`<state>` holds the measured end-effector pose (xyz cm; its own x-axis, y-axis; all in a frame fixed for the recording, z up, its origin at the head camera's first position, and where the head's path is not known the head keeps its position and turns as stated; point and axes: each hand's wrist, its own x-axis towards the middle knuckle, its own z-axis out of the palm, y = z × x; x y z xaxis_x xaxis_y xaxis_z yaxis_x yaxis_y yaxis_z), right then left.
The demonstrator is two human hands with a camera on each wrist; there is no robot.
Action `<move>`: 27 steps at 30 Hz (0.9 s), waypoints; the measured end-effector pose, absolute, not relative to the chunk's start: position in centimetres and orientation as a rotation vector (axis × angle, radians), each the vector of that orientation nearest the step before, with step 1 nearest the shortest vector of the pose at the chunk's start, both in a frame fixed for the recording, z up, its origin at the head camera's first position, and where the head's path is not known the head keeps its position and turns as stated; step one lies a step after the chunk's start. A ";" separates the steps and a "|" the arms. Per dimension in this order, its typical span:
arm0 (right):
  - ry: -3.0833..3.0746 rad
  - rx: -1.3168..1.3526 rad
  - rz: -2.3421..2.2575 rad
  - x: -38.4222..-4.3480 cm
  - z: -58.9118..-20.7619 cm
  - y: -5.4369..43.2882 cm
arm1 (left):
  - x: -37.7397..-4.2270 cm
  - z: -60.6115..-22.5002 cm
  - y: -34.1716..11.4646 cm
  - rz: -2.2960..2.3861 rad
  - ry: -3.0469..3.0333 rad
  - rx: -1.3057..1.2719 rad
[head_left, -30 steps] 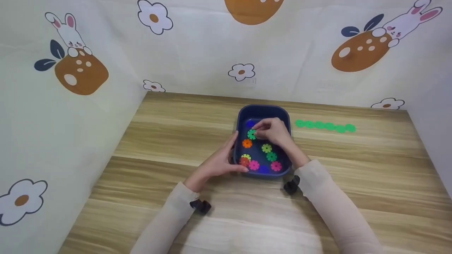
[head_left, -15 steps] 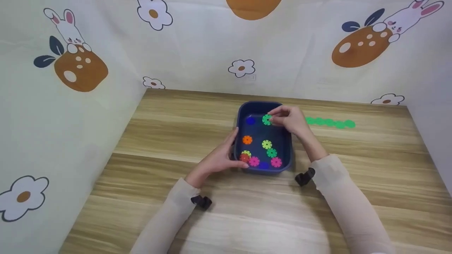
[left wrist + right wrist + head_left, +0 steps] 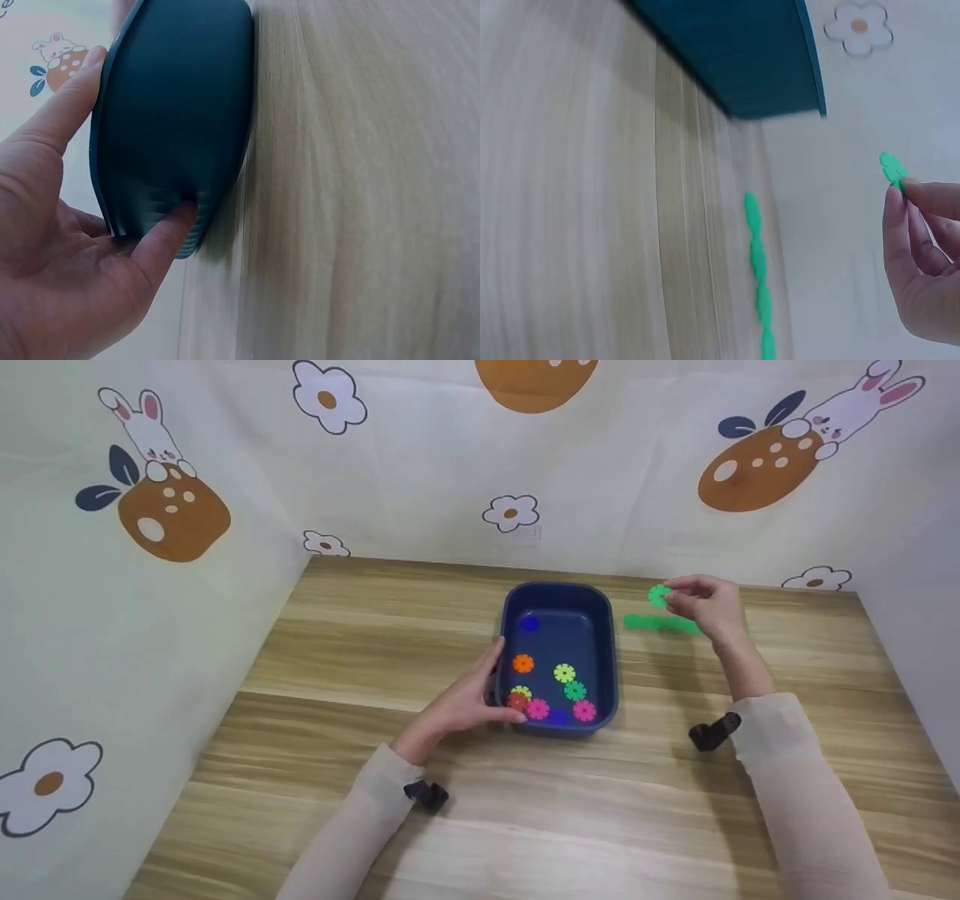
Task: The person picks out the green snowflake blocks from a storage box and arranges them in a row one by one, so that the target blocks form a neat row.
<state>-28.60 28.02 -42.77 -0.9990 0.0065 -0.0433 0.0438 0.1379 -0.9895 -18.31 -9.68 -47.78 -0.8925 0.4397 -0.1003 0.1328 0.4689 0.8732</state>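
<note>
A dark blue bin [image 3: 556,645] stands on the table with several coloured plastic snowflake discs inside. My left hand [image 3: 469,701] holds its near-left corner, thumb along the near rim and other fingers at the left side; in the left wrist view a fingertip [image 3: 184,214] presses the wall. To the right of the bin, my right hand [image 3: 709,604] pinches a green snowflake disc [image 3: 659,595] between thumb and fingertips, raised over the table. A row of green discs [image 3: 652,622] lies just below it in the head view, its right part hidden by the hand.
In the bin are an orange disc [image 3: 523,663], a yellow disc [image 3: 565,673], a green disc [image 3: 575,691], pink discs [image 3: 538,709] and blue discs [image 3: 529,623]. A patterned cloth wall [image 3: 405,472] rises behind the wooden table [image 3: 360,615].
My right hand has carried the green disc up out of the bin and rightward to above the green row. The left hand keeps its place on the bin.
</note>
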 end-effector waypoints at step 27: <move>2.135 0.646 -2.215 -28.1 -44.9 40.0 | -18.3 -47.7 -9.8 1.377 2.404 0.501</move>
<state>-28.13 39.96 -44.86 -0.9156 0.2803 -0.2881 0.2777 -0.0770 -0.9576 -18.33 -9.85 -47.68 -0.8857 0.4524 -0.1044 0.1389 0.4726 0.8702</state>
